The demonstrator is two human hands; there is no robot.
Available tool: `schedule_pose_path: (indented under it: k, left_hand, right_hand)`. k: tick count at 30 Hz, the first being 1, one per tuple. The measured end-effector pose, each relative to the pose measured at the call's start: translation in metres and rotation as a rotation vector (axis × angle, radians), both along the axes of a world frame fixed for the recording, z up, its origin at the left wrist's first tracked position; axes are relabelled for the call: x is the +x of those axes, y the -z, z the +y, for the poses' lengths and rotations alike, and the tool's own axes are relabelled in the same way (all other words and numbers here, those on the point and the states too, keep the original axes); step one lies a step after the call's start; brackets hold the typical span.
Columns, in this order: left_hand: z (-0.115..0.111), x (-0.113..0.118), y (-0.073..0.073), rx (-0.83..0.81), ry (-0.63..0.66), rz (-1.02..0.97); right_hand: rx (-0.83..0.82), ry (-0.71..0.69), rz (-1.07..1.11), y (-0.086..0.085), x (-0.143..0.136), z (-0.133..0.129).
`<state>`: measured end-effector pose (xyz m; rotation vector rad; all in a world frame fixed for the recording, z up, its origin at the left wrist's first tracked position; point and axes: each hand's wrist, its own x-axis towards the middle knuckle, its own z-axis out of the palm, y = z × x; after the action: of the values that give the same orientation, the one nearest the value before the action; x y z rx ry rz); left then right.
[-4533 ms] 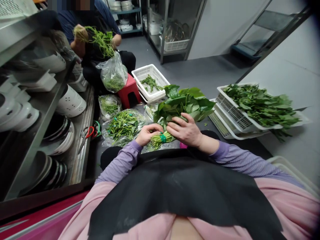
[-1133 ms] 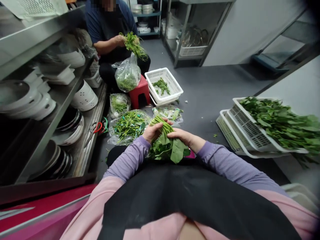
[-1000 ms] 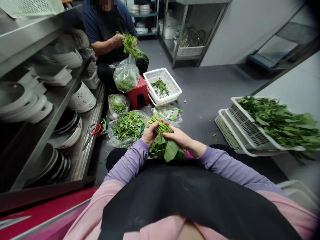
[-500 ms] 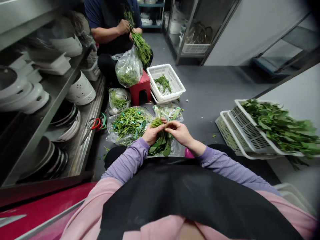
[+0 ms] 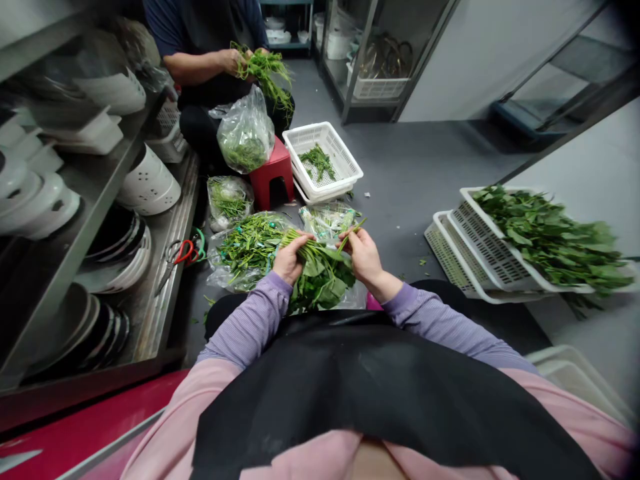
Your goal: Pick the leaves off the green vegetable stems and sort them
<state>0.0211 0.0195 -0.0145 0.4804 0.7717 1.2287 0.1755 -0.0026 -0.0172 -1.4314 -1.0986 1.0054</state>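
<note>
My left hand (image 5: 291, 259) is closed round the stems of a bunch of leafy greens (image 5: 324, 277), whose leaves hang toward my lap. In my right hand (image 5: 364, 257), a green stem (image 5: 352, 231) is pinched between thumb and fingers, to the right of the bunch. Beyond my left hand, a spread plastic bag on the floor holds a pile of cut stems (image 5: 245, 243). Another clear bag of vegetables (image 5: 327, 221) lies just past the bunch.
Across from me, a co-worker (image 5: 205, 67) handles greens above a red stool (image 5: 273, 175). White baskets (image 5: 345, 143) stand beside it. More baskets (image 5: 457, 257) heaped with greens (image 5: 550, 233) are at right. Orange-handled scissors (image 5: 185, 252) lie on the left dish shelf (image 5: 165, 267).
My hands have moved apart, the right one now with a single stem. The bunch has fanned out below my left hand. The view has shifted slightly, and the co-worker's greens have been lowered.
</note>
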Motion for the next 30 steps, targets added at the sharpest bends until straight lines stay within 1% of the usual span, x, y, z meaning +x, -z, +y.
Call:
schedule_pose_path:
  k: [2,3,5,6,7,8,9,10,11,12,14,15,16,17,20,21,23,26,28,30]
  left_hand:
    - [0.014,-0.014,-0.001,-0.004,-0.061,0.077]
    - [0.021,-0.023,-0.002,-0.005,-0.1,0.15]
    - [0.034,-0.039,-0.003,0.014,-0.227,0.32]
    - [0.038,-0.045,-0.004,0.047,-0.31,0.396]
    - [0.041,-0.049,-0.004,0.091,-0.366,0.457]
    - [0.041,-0.051,-0.004,0.139,-0.376,0.5]
    - [0.038,-0.049,-0.005,0.185,-0.334,0.525]
    - [0.034,-0.045,-0.005,0.223,-0.243,0.533]
    - [0.027,-0.038,-0.006,0.245,-0.123,0.526]
    - [0.02,-0.031,-0.006,0.255,0.0,0.507]
    - [0.007,-0.016,-0.006,0.267,0.191,0.465]
    - [0.002,-0.011,-0.006,0.278,0.244,0.459]
    - [-0.001,-0.007,-0.005,0.29,0.262,0.465]
    - [-0.002,-0.006,-0.004,0.304,0.241,0.476]
    - [0.0,-0.01,-0.002,0.339,0.093,0.491]
    - [0.001,-0.013,-0.002,0.348,0.07,0.488]
    - [0.002,-0.017,-0.004,0.365,0.082,0.484]
    - [0.002,-0.019,-0.005,0.36,0.099,0.478]
    - [0.002,-0.019,-0.005,0.34,0.061,0.465]
    - [0.003,-0.019,-0.004,0.32,0.006,0.448]
  right_hand:
    - [-0.048,0.104,0.254,0.001,0.013,0.011]
    - [-0.043,0.174,0.338,-0.001,0.023,0.015]
    - [-0.001,0.293,0.421,-0.01,0.044,0.021]
    - [0.004,0.295,0.428,-0.016,0.053,0.022]
    - [-0.02,0.241,0.419,-0.023,0.06,0.022]
    - [-0.076,0.125,0.4,-0.029,0.063,0.02]
    - [-0.161,-0.03,0.376,-0.035,0.062,0.018]
    - [-0.261,-0.197,0.347,-0.039,0.058,0.015]
    - [-0.358,-0.35,0.318,-0.041,0.051,0.012]
    - [-0.434,-0.472,0.293,-0.042,0.041,0.009]
    - [-0.512,-0.62,0.256,-0.039,0.022,0.004]
    - [-0.522,-0.661,0.24,-0.038,0.014,0.002]
    - [-0.525,-0.693,0.224,-0.036,0.008,0.001]
    - [-0.53,-0.72,0.209,-0.035,0.005,0.001]
    - [-0.59,-0.777,0.176,-0.034,0.003,0.0]
    - [-0.612,-0.781,0.173,-0.034,0.003,-0.001]
    - [-0.624,-0.77,0.174,-0.035,0.004,-0.002]
    - [-0.569,-0.782,0.153,-0.032,0.0,-0.004]
    - [-0.491,-0.78,0.115,-0.026,-0.005,-0.005]
    - [-0.384,-0.732,0.073,-0.02,-0.011,-0.005]
